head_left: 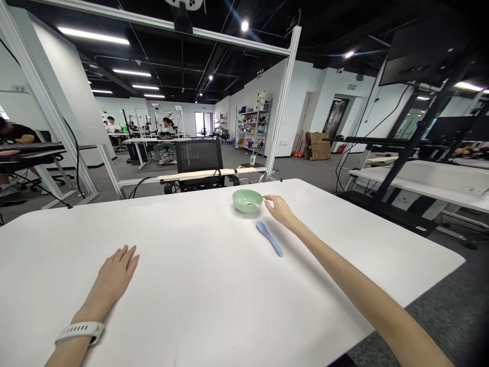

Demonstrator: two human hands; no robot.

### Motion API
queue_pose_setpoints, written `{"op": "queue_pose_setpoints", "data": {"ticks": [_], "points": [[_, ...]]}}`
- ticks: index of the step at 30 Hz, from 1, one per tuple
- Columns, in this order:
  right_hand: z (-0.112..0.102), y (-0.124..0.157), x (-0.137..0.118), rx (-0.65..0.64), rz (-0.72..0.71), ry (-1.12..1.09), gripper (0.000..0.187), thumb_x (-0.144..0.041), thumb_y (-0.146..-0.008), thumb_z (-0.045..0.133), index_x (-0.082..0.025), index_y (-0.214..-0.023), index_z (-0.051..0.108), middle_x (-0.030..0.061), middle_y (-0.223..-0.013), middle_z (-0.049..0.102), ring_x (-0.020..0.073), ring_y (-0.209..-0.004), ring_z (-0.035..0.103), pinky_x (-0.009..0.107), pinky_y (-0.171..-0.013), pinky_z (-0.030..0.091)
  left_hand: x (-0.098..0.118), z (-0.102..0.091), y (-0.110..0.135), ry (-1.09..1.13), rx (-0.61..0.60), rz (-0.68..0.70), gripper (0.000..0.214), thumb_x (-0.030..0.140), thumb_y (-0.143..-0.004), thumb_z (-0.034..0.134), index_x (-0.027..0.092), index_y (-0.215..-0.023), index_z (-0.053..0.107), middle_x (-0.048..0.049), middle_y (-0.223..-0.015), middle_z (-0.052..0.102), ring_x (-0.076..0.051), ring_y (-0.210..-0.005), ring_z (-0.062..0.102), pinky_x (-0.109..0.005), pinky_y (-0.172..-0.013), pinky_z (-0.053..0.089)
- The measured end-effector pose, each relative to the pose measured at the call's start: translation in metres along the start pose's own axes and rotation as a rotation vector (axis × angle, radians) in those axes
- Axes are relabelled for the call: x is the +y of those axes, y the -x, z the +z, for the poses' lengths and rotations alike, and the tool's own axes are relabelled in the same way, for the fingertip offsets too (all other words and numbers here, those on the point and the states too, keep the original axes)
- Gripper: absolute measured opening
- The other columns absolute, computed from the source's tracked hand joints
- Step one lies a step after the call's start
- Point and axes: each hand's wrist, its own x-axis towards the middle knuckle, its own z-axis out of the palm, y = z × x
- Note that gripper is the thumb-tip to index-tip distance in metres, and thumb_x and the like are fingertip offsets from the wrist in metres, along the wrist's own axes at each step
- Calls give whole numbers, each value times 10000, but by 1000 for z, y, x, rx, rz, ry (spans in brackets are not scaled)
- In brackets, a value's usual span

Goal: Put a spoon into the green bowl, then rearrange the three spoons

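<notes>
Recording from the head view, which looks forward and down across a white tabletop (191, 311). The left hand (114, 275) rests palm down on the tabletop, fingers loosely spread, released and holding nothing; a white wristband (79, 332) circles that wrist. The right hand (277, 210) is extended well ahead of the left hand, relaxed and partly open, grasping nothing. Its fingertips (267, 199) reach the right rim of a pale green bowl (246, 200), at or just beside it; contact cannot be confirmed from this view. The bowl sits upright, just ahead of and to the left of the right hand. A small pale item (252, 205) lies inside it, too small to identify. A blue plastic spoon (269, 238) lies flat on the tabletop just below the right hand, its bowl end nearer the green bowl, and is untouched by either hand. Beyond the far edge of the tabletop, and well ahead of both hands, stand a black office chair (198, 157) and a shelving unit (254, 125). A seated co-worker (166, 135) is farther off, working at a separate bench.
</notes>
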Motion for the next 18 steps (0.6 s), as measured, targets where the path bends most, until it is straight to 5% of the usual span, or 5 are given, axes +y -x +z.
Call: {"op": "queue_pose_setpoints", "data": {"ticks": [7, 18], "points": [[27, 60, 48, -179, -75, -96, 462, -238, -1042, 488, -144, -1436, 709, 174, -1530, 661, 321, -1477, 584, 485, -1263, 428, 2, -1, -1, 24, -8, -7, 750, 451, -995, 227, 43, -1470, 639, -243, -1565, 637, -376, -1473, 573, -541, -1232, 440], [39, 73, 48, -164, -2, -216, 429, -229, -1045, 477, -161, -1351, 769, 163, -1518, 672, 302, -1496, 568, 491, -1277, 416, -3, 1, -3, 20, 26, 11, 705, 440, -979, 266, 87, -1425, 683, -216, -1506, 693, -358, -1432, 611, -529, -1206, 478]]}}
